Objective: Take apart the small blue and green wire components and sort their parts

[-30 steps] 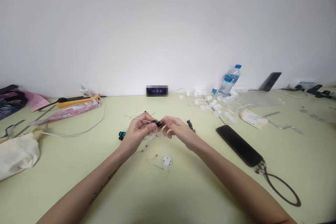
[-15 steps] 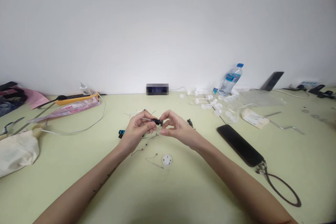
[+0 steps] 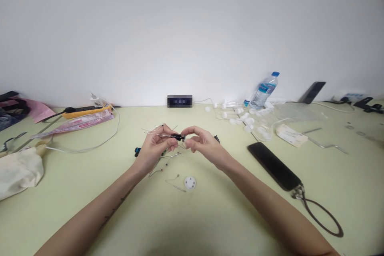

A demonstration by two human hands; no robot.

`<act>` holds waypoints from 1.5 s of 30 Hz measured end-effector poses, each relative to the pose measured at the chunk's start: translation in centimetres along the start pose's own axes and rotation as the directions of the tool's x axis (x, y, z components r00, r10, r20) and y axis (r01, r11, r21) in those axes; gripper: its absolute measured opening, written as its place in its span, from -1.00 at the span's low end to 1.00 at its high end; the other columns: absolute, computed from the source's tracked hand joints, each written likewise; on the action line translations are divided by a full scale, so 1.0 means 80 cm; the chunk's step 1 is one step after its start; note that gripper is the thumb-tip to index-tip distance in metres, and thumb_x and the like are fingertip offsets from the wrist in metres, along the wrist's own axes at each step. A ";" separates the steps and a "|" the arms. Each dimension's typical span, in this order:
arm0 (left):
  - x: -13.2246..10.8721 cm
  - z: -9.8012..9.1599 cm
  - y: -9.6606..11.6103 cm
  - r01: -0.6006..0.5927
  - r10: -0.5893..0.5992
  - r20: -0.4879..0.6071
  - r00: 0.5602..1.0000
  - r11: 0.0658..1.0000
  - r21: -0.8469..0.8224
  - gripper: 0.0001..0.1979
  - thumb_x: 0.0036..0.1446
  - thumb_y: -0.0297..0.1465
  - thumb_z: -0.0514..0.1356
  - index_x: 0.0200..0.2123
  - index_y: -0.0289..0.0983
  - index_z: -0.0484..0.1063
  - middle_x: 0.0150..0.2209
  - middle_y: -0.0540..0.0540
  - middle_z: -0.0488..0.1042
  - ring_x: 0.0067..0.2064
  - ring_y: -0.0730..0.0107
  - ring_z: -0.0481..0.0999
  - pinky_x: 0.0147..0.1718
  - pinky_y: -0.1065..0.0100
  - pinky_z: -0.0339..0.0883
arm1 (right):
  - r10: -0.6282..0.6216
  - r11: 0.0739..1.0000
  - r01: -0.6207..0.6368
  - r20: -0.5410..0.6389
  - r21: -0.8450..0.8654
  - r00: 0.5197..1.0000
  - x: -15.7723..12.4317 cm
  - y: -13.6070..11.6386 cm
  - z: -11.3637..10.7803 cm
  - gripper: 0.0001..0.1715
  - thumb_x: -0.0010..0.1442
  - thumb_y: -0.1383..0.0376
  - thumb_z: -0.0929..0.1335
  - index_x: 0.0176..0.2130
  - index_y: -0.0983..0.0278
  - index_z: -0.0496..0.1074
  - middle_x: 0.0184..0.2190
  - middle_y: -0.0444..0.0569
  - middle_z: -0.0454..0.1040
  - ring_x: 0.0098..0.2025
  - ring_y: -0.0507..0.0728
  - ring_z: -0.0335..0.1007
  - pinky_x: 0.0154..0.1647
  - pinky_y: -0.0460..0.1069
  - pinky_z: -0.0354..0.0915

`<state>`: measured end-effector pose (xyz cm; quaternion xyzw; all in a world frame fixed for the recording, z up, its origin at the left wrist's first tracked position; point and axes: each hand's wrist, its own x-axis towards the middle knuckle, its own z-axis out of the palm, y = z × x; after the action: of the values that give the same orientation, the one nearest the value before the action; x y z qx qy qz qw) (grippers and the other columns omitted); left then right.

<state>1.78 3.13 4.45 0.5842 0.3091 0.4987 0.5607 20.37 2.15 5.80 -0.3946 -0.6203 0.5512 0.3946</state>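
Above the middle of the table, my left hand pinches a small black cylindrical part between thumb and fingers. Thin metal rods stick out leftward past that hand. My right hand has its thumb and index finger closed around the right end of the black part; the exact contact is too small to see. Below the hands lie thin bent wires with small tips and a round white disc with several dark dots. Blue-and-black pieces are partly hidden behind my left hand.
A black phone with a strap lies at the right. Farther back are white-capped clear tubes, a water bottle and a bent metal rod. On the left are a yellow power strip and a cream cloth bag.
The black part has turned slightly and shows more between my hands. My right fingers have shifted a little around its end. The view has moved slightly.
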 end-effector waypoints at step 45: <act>0.003 0.000 -0.003 0.034 -0.032 -0.042 0.999 0.999 0.032 -0.84 0.09 -0.35 0.25 -0.38 -0.27 0.31 -0.57 0.04 0.43 -0.54 0.51 0.33 -0.52 0.46 0.16 | 0.098 0.990 -0.102 0.048 0.097 0.994 0.003 0.009 -0.004 -0.51 0.07 -0.03 0.40 -0.12 0.21 0.35 -0.15 -0.02 0.41 -0.33 0.02 0.31 -0.31 -0.05 0.21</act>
<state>1.87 3.37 4.27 0.5778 0.3384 0.4962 0.5527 20.60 2.51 5.14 -0.3930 -0.5800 0.6089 0.3720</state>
